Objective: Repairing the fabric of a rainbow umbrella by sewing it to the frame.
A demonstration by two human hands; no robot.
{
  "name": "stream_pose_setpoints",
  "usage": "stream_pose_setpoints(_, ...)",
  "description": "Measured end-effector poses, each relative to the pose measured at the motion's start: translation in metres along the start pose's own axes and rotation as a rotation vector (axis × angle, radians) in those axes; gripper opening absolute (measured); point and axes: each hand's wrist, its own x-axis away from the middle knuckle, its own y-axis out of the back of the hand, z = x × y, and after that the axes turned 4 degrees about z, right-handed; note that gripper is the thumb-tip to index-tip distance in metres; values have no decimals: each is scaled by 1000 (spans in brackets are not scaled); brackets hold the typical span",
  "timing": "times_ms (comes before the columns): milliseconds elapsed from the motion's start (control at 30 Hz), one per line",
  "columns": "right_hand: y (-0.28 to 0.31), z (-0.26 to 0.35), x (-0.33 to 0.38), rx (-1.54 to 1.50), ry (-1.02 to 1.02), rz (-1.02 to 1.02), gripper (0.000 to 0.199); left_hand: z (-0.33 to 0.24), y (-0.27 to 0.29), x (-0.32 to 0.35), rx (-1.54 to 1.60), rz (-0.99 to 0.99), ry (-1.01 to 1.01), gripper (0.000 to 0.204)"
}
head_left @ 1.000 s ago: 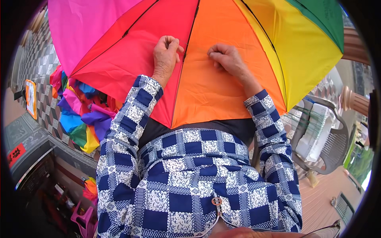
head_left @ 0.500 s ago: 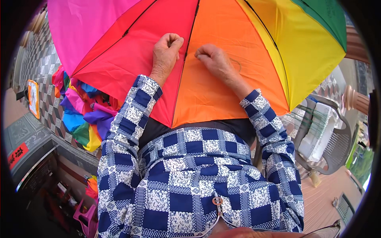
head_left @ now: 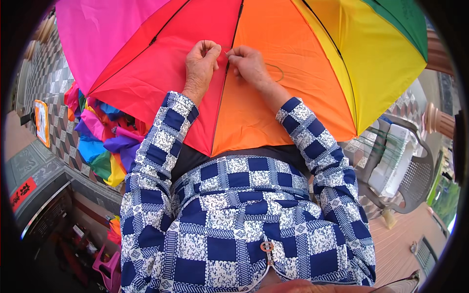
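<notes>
An open umbrella with pink, red, orange, yellow and green panels lies over my lap, its dark ribs facing me. Above the red panel, my left hand is closed in a pinch, with a thin dark needle showing at the fingertips. My right hand is pinched over the rib between the red and orange panels, its fingertips close to the left hand but apart from it. A thin greenish thread loops out beside the right hand over the orange panel. The thread's tip at the fingers is too fine to follow.
A heap of multicoloured umbrella cloth lies at my left on the tiled floor. At my right stands a grey plastic chair bearing a white block with green strands. A pink plastic stool is at the lower left.
My right hand has moved left, from over the orange panel to the rib beside my left hand. The thread loop has shifted left with it. My left hand has barely moved.
</notes>
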Motion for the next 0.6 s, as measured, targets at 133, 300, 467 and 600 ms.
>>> stream_pose_setpoints(133,-9,-7,-2,130,189,-68,12,2,-1,-2,28,-9,0,9)
stream_pose_setpoints(300,-7,-4,3,56,89,-101,12,2,-2,-2,-13,0,4,10)
stream_pose_setpoints(467,-7,-2,1,-232,92,-97,11,3,1,-2,-22,3,18,10)
stream_pose_setpoints(600,12,10,9,-427,84,-20,11,4,4,-4,146,-48,25,9)
